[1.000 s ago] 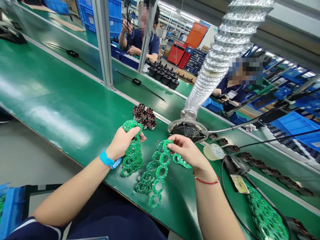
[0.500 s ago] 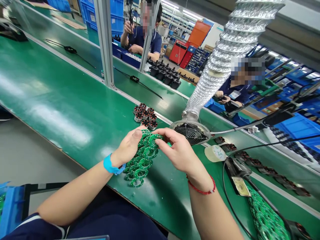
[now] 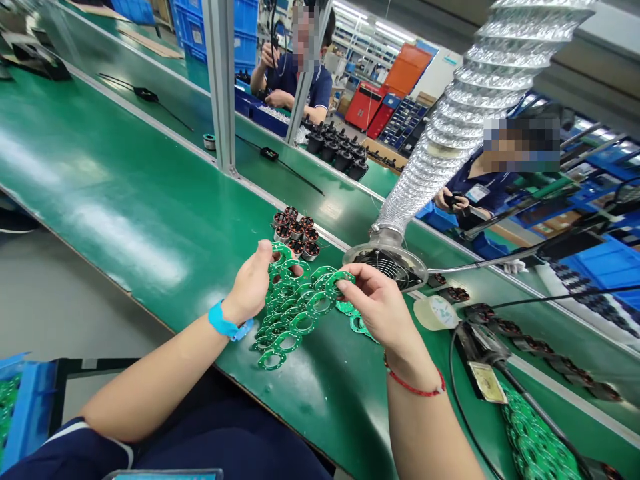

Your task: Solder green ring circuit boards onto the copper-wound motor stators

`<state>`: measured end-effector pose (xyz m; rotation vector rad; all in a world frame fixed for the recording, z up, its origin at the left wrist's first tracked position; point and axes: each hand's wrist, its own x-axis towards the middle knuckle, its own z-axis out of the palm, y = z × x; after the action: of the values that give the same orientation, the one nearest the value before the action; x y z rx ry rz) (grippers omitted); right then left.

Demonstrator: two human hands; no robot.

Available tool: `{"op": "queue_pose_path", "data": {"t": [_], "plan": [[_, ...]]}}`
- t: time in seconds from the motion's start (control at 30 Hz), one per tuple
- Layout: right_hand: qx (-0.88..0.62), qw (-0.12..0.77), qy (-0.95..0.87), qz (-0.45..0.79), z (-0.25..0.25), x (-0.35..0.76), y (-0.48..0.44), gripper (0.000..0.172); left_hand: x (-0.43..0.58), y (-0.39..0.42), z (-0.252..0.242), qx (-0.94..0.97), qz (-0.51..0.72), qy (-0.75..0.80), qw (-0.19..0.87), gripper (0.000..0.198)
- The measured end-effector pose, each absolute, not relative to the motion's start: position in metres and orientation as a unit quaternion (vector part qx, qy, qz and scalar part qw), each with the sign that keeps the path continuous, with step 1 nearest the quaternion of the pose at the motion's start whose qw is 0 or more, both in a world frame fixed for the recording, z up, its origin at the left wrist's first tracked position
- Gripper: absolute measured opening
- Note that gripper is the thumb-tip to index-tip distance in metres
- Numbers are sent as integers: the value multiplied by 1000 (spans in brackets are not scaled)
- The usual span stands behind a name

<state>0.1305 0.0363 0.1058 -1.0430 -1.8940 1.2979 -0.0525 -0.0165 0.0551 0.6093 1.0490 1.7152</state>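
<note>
Joined green ring-shaped circuit boards (image 3: 303, 323) hang in a sheet between my two hands, over the green bench. My left hand (image 3: 250, 280) grips the upper left edge, its thumb on top and its other fingers mostly hidden behind. My right hand (image 3: 373, 297) pinches the upper right ring between thumb and fingers. A few more green rings (image 3: 361, 325) lie on the bench beneath the right hand. Just behind the sheet stands a cluster of copper-wound motor stators (image 3: 296, 231).
A fume fan (image 3: 383, 261) with a silver duct (image 3: 425, 153) stands behind my right hand. To the right are a pale round tub (image 3: 434, 312), a cable, a soldering iron holder (image 3: 483, 353) and a pile of ring boards (image 3: 540, 433). Two people work across the bench.
My hands have moved apart, the right one rightward. The ring boards, bunched before, now spread out as a wider sheet, and loose rings show under my right hand.
</note>
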Motion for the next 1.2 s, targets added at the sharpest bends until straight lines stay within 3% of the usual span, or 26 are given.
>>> {"op": "queue_pose_path", "data": {"t": [0.3,0.43,0.53,0.7,0.87,1.07,1.2], "plan": [[-360,280,-757,468,108,113,38,14,-53,-21,57,423,619,403,525,58],[-365,288,-741,485,107,117,40,15,-58,-21,56,388,645,424,505,50],[-380,336,-684,525,106,127,44,21,-72,-16,52,318,709,440,450,45],[-412,490,-523,563,103,144,57,31,-98,-8,39,235,796,440,344,34],[-380,589,-377,605,88,142,64,34,-86,-13,34,235,823,416,309,30],[-380,559,-378,632,59,126,49,41,-63,-31,44,329,805,333,364,57],[-388,514,-428,634,41,118,34,38,-68,-39,51,403,768,333,371,42]]}}
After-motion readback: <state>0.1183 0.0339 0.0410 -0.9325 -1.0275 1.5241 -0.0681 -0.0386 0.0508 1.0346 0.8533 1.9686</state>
